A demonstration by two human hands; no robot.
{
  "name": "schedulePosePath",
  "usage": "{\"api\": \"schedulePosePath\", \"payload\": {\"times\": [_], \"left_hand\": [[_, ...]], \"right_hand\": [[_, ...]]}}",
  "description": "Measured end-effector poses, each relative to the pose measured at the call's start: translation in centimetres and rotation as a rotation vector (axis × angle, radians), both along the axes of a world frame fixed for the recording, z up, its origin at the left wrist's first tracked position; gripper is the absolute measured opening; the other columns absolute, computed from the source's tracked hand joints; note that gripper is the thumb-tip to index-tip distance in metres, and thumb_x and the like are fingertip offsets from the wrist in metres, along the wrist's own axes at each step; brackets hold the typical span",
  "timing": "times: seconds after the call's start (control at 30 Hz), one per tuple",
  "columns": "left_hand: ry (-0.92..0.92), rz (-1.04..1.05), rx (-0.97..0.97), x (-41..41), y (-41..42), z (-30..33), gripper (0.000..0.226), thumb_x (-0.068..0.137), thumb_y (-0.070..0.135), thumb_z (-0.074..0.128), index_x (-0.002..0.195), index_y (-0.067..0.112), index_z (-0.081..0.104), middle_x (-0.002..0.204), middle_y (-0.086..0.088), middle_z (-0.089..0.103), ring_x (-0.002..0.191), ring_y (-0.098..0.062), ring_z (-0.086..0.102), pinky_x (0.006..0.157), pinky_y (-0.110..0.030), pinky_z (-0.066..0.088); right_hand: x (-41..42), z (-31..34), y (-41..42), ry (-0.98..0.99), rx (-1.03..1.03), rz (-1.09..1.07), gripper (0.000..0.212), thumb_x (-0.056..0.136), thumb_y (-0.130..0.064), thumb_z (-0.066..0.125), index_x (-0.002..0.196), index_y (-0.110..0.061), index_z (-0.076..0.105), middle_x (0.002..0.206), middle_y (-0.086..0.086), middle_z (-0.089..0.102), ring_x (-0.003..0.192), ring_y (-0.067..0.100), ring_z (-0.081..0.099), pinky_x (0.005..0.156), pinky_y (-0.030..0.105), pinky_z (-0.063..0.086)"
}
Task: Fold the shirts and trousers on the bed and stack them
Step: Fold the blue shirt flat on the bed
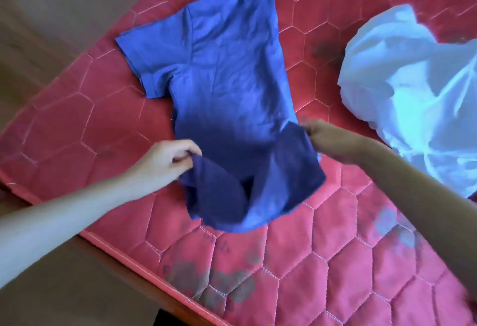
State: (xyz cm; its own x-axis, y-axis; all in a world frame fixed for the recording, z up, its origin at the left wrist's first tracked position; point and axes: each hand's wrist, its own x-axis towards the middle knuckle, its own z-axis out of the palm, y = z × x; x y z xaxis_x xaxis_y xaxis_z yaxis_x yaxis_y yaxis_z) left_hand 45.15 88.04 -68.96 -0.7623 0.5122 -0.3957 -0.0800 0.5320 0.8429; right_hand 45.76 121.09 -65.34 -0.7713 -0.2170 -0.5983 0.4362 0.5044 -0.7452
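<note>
Hands, left hand [167,161] and right hand [326,139], pinch the lower hem corners of a blue short-sleeved cotton polo shirt [227,80] on the red quilted mattress [322,261], no readable writing.

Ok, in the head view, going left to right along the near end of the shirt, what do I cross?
Left hand → blue shirt → right hand → crumpled white garment.

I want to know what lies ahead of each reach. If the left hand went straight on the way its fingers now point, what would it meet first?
The left hand points rightward, pinching the blue shirt at its hem. Going straight on, it would likely run across the shirt's lower body first, then toward the right hand on the opposite edge. Depth is uncertain.
</note>
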Motion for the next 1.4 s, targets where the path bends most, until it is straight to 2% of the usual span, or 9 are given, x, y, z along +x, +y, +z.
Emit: {"api": "schedulePosePath", "payload": {"times": [0.1,0.2,0.33,0.53,0.77,0.97,1.1,1.27,1.4], "left_hand": [[-0.284,0.558,0.125,-5.0,1.0,-0.5,0.020,0.098,0.004,0.049,0.085,0.016,0.059,0.073,-0.005,0.060,0.047,-0.002,0.058,0.044,-0.016,0.048],[-0.346,0.804,0.102,-6.1,1.5,-2.3,0.017,0.098,-0.001,0.045,0.089,0.009,0.056,0.079,-0.014,0.058,0.045,-0.007,0.061,0.048,-0.019,0.053],[-0.036,0.678,-0.147,-5.0,2.2,-2.8,0.020,0.095,0.011,0.054,0.112,0.004,0.059,0.099,-0.012,0.067,0.085,-0.028,0.063,0.081,-0.036,0.049],[0.132,0.594,-0.195,-4.2,3.7,-2.3,0.029,0.089,0.023,0.066,0.111,0.004,0.060,0.102,-0.009,0.062,0.096,-0.026,0.057,0.086,-0.035,0.041],[0.015,0.747,-0.216,-7.6,4.6,-2.9,0.025,0.080,0.024,0.077,0.088,0.012,0.057,0.074,0.003,0.059,0.073,-0.017,0.052,0.058,-0.019,0.030],[-0.059,0.841,-0.261,-8.1,4.0,-3.8,0.028,0.081,0.015,0.074,0.067,-0.004,0.058,0.063,-0.015,0.052,0.064,-0.028,0.043,0.061,-0.036,0.031],[-0.140,0.784,-0.166,-7.5,3.9,-4.0,0.025,0.080,0.020,0.075,0.074,-0.001,0.064,0.075,-0.021,0.066,0.067,-0.024,0.053,0.067,-0.040,0.043],[-0.176,0.830,0.042,-12.3,5.5,-2.8,0.060,0.063,0.041,0.077,0.082,-0.013,0.057,0.074,-0.008,0.050,0.072,-0.017,0.043,0.068,-0.037,0.038],[-0.102,0.918,0.032,-16.3,7.1,-3.2,0.039,0.080,0.022,0.076,0.063,0.008,0.044,0.061,0.001,0.035,0.066,-0.020,0.031,0.055,-0.030,0.027]], "right_hand": [[-4.9,-2.4,-0.9,-0.055,-0.018,-0.538,0.012,0.080,-0.006,0.065,0.078,0.005,0.064,0.067,0.003,0.061,0.063,0.012,0.056,0.062,0.030,0.052],[-6.9,-5.5,-1.7,0.093,0.446,-0.607,0.019,0.086,-0.023,0.065,0.079,-0.005,0.065,0.075,0.010,0.057,0.073,0.022,0.053,0.065,0.035,0.039],[-5.6,-5.8,-3.7,0.152,0.621,-0.564,0.030,0.087,-0.033,0.061,0.108,-0.012,0.058,0.108,0.011,0.066,0.103,0.034,0.059,0.074,0.033,0.038],[-3.0,-5.2,-4.4,0.275,0.626,-0.433,0.060,0.089,-0.033,0.063,0.141,-0.013,0.040,0.136,0.007,0.049,0.122,0.028,0.049,0.091,0.038,0.043],[-5.2,-5.4,-3.5,0.200,0.545,-0.556,0.064,0.082,-0.033,0.073,0.135,-0.012,0.045,0.128,0.007,0.058,0.118,0.028,0.053,0.090,0.035,0.041],[-6.6,-6.2,-1.4,0.170,0.511,-0.725,0.024,0.084,-0.021,0.069,0.073,-0.007,0.054,0.067,0.004,0.050,0.071,0.026,0.046,0.059,0.032,0.027],[-6.8,-6.7,-1.1,0.203,0.591,-0.650,0.020,0.089,-0.028,0.065,0.093,-0.009,0.061,0.084,0.002,0.058,0.086,0.029,0.057,0.067,0.032,0.035],[-10.6,-6.3,-1.4,0.360,0.531,-0.581,0.061,0.081,-0.043,0.073,0.133,-0.023,0.048,0.123,-0.002,0.055,0.113,0.018,0.051,0.085,0.035,0.045],[-14.0,-6.4,-1.0,0.394,0.556,-0.434,0.051,0.079,-0.047,0.073,0.122,-0.023,0.061,0.118,-0.001,0.054,0.114,0.020,0.047,0.088,0.028,0.039]]}}
